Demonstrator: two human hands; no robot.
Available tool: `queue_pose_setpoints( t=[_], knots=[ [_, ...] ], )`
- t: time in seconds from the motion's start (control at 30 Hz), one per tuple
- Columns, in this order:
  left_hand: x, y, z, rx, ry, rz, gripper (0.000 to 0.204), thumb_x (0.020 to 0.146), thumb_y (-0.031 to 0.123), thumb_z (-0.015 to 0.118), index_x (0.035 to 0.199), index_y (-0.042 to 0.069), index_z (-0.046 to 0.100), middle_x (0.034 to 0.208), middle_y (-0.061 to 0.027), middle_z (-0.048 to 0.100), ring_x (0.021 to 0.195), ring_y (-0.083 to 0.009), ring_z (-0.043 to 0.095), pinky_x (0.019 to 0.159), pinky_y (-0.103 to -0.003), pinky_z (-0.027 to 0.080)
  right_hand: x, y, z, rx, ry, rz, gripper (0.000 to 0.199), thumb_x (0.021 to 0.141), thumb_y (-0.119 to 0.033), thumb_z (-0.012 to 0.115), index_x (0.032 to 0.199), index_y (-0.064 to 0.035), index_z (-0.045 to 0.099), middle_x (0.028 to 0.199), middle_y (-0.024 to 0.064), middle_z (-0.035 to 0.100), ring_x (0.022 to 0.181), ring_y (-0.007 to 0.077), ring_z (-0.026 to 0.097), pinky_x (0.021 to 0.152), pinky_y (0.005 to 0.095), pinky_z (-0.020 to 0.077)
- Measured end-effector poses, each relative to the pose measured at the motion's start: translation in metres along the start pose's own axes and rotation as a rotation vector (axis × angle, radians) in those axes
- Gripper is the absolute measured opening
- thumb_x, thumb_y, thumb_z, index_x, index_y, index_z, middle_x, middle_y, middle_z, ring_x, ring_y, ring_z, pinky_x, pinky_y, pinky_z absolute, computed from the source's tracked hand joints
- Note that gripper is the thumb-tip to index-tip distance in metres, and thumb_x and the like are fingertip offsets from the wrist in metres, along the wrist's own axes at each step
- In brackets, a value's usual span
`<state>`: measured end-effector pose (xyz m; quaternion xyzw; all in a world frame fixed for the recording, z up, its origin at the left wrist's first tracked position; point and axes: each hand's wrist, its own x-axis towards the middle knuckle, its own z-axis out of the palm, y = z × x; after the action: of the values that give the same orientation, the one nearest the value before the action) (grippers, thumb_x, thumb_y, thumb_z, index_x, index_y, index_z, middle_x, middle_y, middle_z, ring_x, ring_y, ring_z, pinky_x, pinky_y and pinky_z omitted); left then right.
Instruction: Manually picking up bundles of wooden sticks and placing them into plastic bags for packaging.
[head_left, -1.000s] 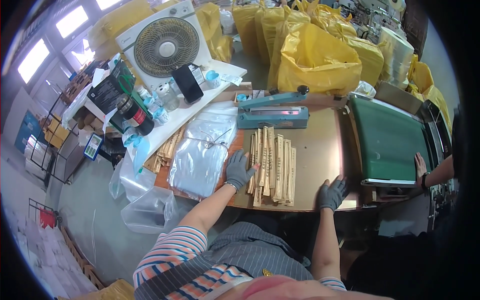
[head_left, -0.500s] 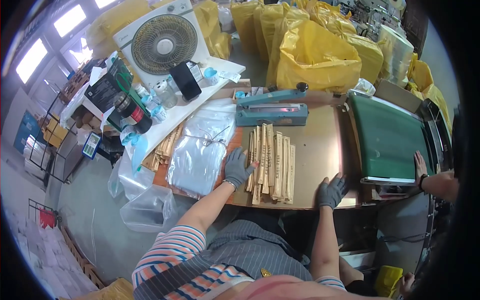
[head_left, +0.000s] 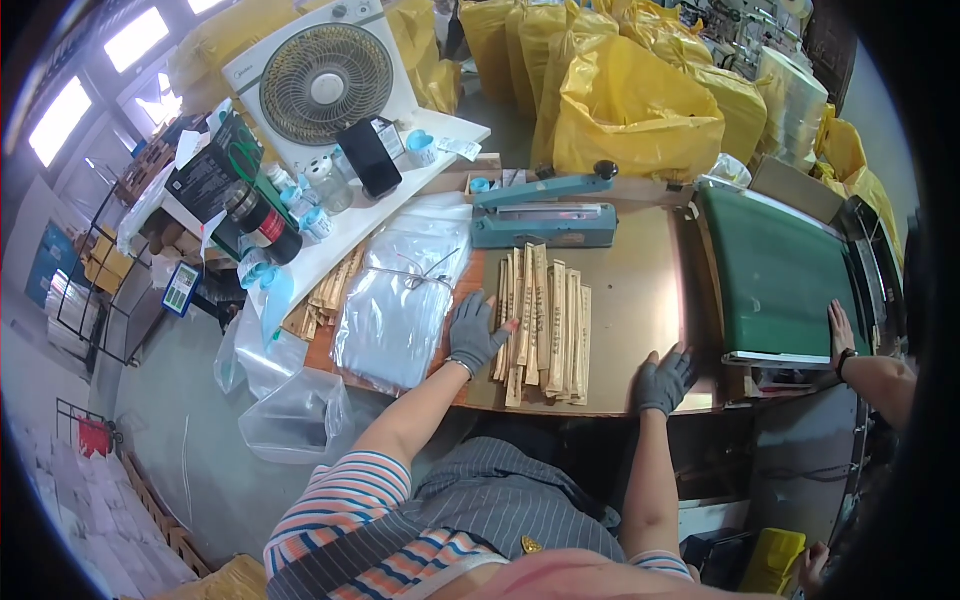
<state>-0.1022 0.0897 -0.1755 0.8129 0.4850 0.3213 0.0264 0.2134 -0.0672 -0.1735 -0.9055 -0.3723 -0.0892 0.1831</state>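
Note:
My left hand, in a grey glove with bare fingertips, rests on the table with fingers apart. Its thumb touches the left edge of a pile of slim tan paper packets, which lie side by side, lengthwise to me, with dark print on them. Nothing is gripped in it. My right hand, gloved the same way, lies at the table's front edge, right of the pile and apart from it. Its fingers are spread and it holds nothing. Left of my left hand lies a stack of clear plastic bags, with a thin tie across it.
Behind the packets stands a blue hand-lever sealer. A green conveyor belt is at the right, with a co-worker's hand on its edge. A white shelf bears a fan, a phone and a flask. Yellow sacks stand beyond.
Both my hands and the packets stay where they were. At the lower right, a co-worker's bare limb beside my right forearm has gone out of sight.

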Motion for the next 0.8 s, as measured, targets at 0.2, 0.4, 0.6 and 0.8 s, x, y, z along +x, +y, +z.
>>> queue_pose_setpoints(
  t=[0.2, 0.4, 0.6, 0.8],
  knots=[
    [-0.0009, -0.0010, 0.0007, 0.006, -0.006, 0.000, 0.065, 0.080, 0.054, 0.058, 0.116, 0.000, 0.056, 0.124, -0.0235, 0.049, 0.120, -0.0376, 0.043, 0.102, -0.045, 0.032, 0.0001, 0.0007, 0.0018, -0.006, -0.006, 0.011, 0.060, 0.085, -0.033, 0.051, 0.133, -0.0006, 0.039, 0.140, 0.0229, 0.035, 0.131, 0.0359, 0.030, 0.110, 0.0480, 0.0172],
    [0.0002, 0.0022, -0.0023, 0.000, -0.013, -0.010, 0.064, 0.080, 0.053, 0.058, 0.116, 0.000, 0.055, 0.124, -0.0238, 0.050, 0.119, -0.0379, 0.044, 0.102, -0.046, 0.032, 0.0000, 0.0021, 0.0032, -0.015, 0.002, 0.004, 0.059, 0.084, -0.033, 0.051, 0.133, -0.0011, 0.039, 0.140, 0.0229, 0.036, 0.131, 0.0351, 0.030, 0.110, 0.0481, 0.0167],
    [0.0009, 0.0019, -0.0022, 0.016, -0.008, 0.003, 0.064, 0.080, 0.053, 0.058, 0.115, -0.001, 0.056, 0.123, -0.0241, 0.050, 0.118, -0.0380, 0.045, 0.101, -0.046, 0.033, 0.0009, -0.0003, -0.0003, -0.024, -0.012, 0.009, 0.060, 0.084, -0.034, 0.051, 0.132, -0.0003, 0.039, 0.139, 0.0234, 0.036, 0.131, 0.0341, 0.031, 0.110, 0.0479, 0.0164],
    [0.0013, 0.0032, -0.0040, 0.013, -0.015, -0.003, 0.063, 0.081, 0.053, 0.058, 0.115, -0.001, 0.056, 0.123, -0.0239, 0.050, 0.118, -0.0380, 0.045, 0.101, -0.046, 0.033, 0.0007, 0.0002, 0.0003, -0.018, -0.020, 0.012, 0.060, 0.084, -0.034, 0.050, 0.133, -0.0001, 0.039, 0.140, 0.0235, 0.034, 0.132, 0.0339, 0.030, 0.111, 0.0476, 0.0156]
  ],
)
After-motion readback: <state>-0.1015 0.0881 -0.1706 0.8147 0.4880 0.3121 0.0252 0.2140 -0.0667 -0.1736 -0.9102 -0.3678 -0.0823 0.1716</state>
